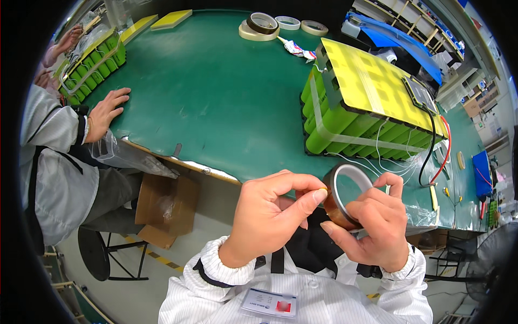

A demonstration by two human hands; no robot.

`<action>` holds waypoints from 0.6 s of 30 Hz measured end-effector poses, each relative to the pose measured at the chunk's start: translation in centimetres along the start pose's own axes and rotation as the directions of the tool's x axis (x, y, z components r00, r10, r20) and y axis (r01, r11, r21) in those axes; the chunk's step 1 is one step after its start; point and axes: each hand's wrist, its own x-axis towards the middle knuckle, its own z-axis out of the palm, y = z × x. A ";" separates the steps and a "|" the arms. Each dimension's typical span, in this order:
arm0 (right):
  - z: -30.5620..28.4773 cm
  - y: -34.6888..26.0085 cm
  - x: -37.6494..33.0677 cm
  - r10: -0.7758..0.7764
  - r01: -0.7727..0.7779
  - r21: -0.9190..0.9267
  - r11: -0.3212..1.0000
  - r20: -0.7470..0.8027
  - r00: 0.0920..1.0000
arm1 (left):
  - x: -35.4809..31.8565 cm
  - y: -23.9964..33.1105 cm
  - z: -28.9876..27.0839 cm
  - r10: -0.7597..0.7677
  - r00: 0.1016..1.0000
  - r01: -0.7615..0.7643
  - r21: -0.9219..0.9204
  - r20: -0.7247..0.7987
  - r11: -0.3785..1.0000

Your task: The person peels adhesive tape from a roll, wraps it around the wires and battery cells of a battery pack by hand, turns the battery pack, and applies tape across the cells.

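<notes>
In front of my chest, my right hand (375,224) grips a roll of amber tape (337,208) with a pale core, fingers bent around its near side. My left hand (278,208) is closed in a pinch at the roll's left edge, thumb and forefinger together on what looks like the tape's end; a tiny amber bit shows at the tips. Just beyond stands a battery pack (361,110) of green cylindrical cells under a yellow top sheet, bound with clear tape. White wires, a black cable (433,146) and a red cable (449,146) come off its right side.
Tape rolls (263,23) and a crumpled tube (295,49) lie at the green table's (216,81) far side. At left, another person's hand (108,110) rests near a second green pack (94,67). A cardboard box (164,208) and black stool (93,254) stand below.
</notes>
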 end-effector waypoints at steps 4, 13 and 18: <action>-1.0 0.4 0.5 0.048 -0.061 0.158 0.986 0.086 0.995 | 1.5 -0.2 -1.1 -0.043 0.999 0.043 -0.055 0.005 0.998; -1.3 -1.3 3.4 0.010 -0.018 0.054 0.998 0.141 0.990 | 5.5 -1.9 -2.7 0.159 0.987 -0.159 0.042 0.012 0.986; -0.9 -1.9 3.4 0.096 -0.082 -0.109 0.991 0.132 0.987 | 6.8 -2.5 -2.0 0.248 0.964 -0.227 0.182 -0.102 0.957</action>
